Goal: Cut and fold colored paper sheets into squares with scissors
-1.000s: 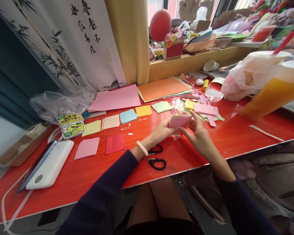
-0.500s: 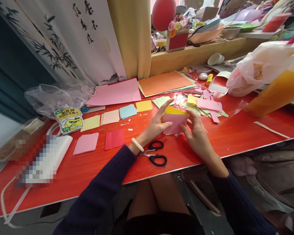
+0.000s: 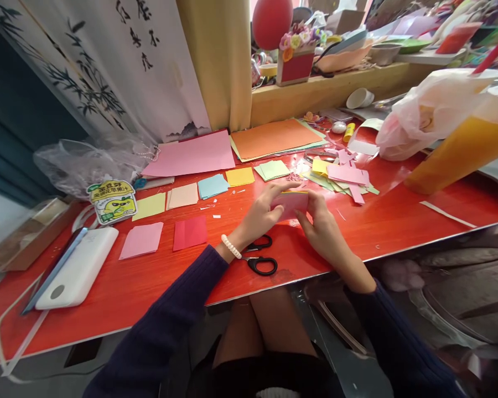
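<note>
Paper (image 3: 291,208) stands between left hand (image 3: 262,216) and right hand (image 3: 322,225), both half-closed and gripping its sides. Scissors (image 3: 252,261) lie just nearside of the left hand; scraps (image 3: 347,176) spread beyond the right.

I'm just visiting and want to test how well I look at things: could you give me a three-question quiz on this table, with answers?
1. True or false: only the left hand holds the pink paper; the right hand is apart from it.
2. Between the peach stack and the yellow stack sits a stack that is: A red, B blue, C purple.
3. Fill in: near the white bracelet lies a black-handled pair of ____.

Key: 1 false, both hold it; 2 B; 3 scissors.
</note>
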A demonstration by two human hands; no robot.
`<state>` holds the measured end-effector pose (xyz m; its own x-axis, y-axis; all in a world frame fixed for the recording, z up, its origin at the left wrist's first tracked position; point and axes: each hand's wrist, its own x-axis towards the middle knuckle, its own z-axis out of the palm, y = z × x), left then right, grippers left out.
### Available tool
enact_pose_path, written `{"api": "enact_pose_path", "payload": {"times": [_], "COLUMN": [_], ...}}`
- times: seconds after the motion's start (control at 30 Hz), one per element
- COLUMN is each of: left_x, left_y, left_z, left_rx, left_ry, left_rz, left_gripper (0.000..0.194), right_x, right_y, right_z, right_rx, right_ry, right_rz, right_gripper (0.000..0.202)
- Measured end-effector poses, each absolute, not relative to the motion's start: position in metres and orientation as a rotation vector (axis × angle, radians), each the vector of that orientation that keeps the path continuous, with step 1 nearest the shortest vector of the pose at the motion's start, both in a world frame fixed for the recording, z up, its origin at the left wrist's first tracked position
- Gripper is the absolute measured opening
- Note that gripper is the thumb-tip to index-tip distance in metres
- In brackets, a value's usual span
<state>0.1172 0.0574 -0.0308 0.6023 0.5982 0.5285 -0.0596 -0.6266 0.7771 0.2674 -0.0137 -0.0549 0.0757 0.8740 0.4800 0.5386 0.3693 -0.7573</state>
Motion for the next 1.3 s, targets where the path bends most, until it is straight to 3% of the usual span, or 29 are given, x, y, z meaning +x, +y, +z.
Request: {"api": "enact_pose_path", "payload": {"times": [0.27,0.43,0.6,0.83,1.07,1.17,1.3], "left_x": [0.115,0.116,0.111,0.11,0.111,0.109,0.106], "left_y": [0.061,0.052,0.044,0.046,0.047,0.047,0.046], "left_z": [-0.038,-0.018,-0.005,-0.015,-0.018,-0.016,-0.015], "left_rx": [1.74,1.493,1.447,1.417,1.389,1.386,1.518], "left_ry": [0.561,0.537,0.583,0.738,0.76,0.785,0.753], "left_rz": [0.845,0.834,0.739,0.875,0.966,1.041,1.072], "left_gripper": [0.07,0.062,0.027,0.025,0.033,0.02,0.051], "right_x": [0.266,0.274,0.277,0.276,0.278,0.278,0.278], "right_y": [-0.012,-0.016,-0.023,-0.027,-0.032,-0.034,-0.033], "right_z": [-0.062,-0.056,-0.044,-0.04,-0.045,-0.047,-0.049], "right_rx": [-1.316,-1.231,-1.144,-1.08,-1.106,-1.091,-1.076], "right_ry": [-1.504,-1.317,-1.139,-0.948,-0.875,-0.837,-0.815], "right_rz": [0.539,0.656,0.74,1.245,1.272,1.221,1.178], "right_gripper": [0.042,0.023,0.02,0.037,0.031,0.025,0.023]}}
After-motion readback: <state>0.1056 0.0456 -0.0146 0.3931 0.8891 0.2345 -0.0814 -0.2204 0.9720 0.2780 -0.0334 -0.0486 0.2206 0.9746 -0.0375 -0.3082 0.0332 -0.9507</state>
